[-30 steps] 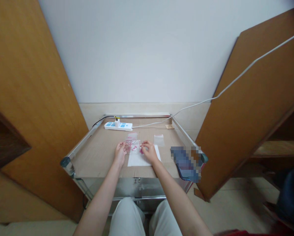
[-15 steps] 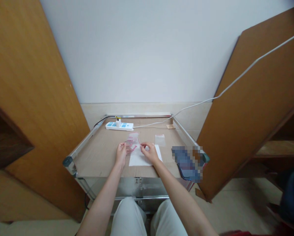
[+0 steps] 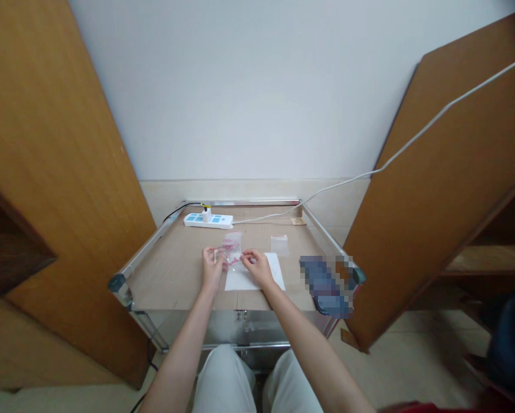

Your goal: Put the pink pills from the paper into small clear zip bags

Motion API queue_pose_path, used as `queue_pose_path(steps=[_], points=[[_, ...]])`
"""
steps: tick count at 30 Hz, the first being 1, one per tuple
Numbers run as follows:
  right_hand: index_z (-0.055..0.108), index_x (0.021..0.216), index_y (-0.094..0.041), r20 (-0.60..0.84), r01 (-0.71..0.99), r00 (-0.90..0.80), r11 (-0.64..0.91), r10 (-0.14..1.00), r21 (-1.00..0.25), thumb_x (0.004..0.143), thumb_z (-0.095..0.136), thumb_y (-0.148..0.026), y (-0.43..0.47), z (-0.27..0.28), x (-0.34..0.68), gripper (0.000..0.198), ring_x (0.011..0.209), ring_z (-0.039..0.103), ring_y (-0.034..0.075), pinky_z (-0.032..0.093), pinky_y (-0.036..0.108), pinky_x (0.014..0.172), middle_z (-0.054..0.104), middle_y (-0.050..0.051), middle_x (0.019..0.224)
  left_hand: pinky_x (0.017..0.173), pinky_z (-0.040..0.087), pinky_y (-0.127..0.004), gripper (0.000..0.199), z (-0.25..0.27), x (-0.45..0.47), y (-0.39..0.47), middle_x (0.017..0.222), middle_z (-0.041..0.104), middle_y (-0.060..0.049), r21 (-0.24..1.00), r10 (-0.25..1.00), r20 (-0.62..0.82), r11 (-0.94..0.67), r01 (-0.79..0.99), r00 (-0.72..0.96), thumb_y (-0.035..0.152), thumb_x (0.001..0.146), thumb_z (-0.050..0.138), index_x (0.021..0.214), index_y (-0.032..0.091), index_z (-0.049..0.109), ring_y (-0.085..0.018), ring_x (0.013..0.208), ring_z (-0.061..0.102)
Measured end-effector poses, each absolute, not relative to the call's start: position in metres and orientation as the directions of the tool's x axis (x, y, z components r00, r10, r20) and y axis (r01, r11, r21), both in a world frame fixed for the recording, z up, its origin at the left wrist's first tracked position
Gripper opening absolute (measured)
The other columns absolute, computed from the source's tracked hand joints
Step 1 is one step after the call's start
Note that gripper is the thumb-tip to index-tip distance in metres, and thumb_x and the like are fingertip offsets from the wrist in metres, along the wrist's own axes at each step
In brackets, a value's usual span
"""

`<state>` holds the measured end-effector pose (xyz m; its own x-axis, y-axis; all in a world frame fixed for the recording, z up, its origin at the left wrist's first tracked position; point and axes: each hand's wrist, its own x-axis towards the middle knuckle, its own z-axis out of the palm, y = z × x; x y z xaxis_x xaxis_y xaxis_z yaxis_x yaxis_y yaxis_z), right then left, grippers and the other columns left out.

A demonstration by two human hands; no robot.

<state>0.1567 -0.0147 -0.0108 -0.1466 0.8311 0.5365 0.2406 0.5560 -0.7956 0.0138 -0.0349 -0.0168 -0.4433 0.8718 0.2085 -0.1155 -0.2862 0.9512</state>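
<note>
A clear plastic bag (image 3: 232,241) with small pink pieces in or on it lies between my two hands over the table. Fingers of my left hand (image 3: 212,265) are closed on its left side. At its lower right edge, my right hand (image 3: 256,266) pinches the plastic with thumb and fingertips. Below the hands lies a white sheet of paper (image 3: 244,281), partly covered by the bag and my right hand. Another small clear bag (image 3: 279,245) rests flat just beyond the paper. What the pink pieces are is too small to tell.
A white power strip (image 3: 208,220) with a plug sits at the back left, its white cable (image 3: 339,182) running off to the right. A dark blue, pixelated item (image 3: 326,289) lies at the right edge. Metal rails (image 3: 154,244) border the cardboard-covered table (image 3: 166,281).
My right hand has shifted slightly left, and the bag now lies flatter and more spread between both hands. My left fingers have changed their hold a little.
</note>
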Motion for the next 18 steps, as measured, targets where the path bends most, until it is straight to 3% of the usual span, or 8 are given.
queue_pose_path(steps=[4,6,13,18], points=[[0.059,0.073,-0.018,0.590,0.313,-0.157,0.607,0.792,-0.731,0.072,0.052,-0.030,-0.018,-0.008,0.158,0.013,0.064,0.056,0.013,0.040,0.024,0.064,0.062,0.002,0.070,0.041,0.040,-0.015,0.011,-0.016,0.013,-0.037,0.100,0.051,-0.005,0.965,0.901,0.236,-0.262,-0.024,-0.364,0.024,0.061,0.053,0.069,0.016,0.051,-0.013,0.073,0.056],[0.059,0.074,-0.018,0.602,0.332,-0.163,0.618,0.782,-0.713,0.073,0.051,-0.028,-0.019,-0.007,0.159,0.013,0.065,0.055,0.013,0.039,0.025,0.065,0.062,0.002,0.071,0.044,0.041,-0.016,0.010,-0.014,0.013,-0.037,0.104,0.049,-0.006,0.963,0.910,0.259,-0.269,0.014,-0.324,0.024,0.061,0.053,0.064,0.015,0.055,-0.017,0.084,0.053],[0.060,0.076,-0.018,0.611,0.370,-0.187,0.631,0.769,-0.682,0.076,0.047,-0.026,-0.020,-0.009,0.160,0.015,0.069,0.054,0.013,0.038,0.026,0.068,0.061,0.003,0.072,0.072,0.043,-0.025,0.014,-0.008,0.021,-0.040,0.115,0.040,-0.006,0.923,0.895,0.366,-0.314,0.223,-0.254,0.029,0.061,0.060,0.064,0.016,0.057,-0.021,0.107,0.039],[0.060,0.079,-0.019,0.613,0.359,-0.201,0.640,0.764,-0.680,0.075,0.048,-0.023,-0.019,-0.009,0.160,0.014,0.069,0.054,0.013,0.038,0.026,0.068,0.061,0.003,0.074,0.073,0.042,-0.026,0.014,-0.008,0.024,-0.040,0.121,0.033,-0.006,0.894,0.900,0.393,-0.327,0.307,-0.187,0.030,0.061,0.060,0.066,0.017,0.058,-0.021,0.109,0.038]])
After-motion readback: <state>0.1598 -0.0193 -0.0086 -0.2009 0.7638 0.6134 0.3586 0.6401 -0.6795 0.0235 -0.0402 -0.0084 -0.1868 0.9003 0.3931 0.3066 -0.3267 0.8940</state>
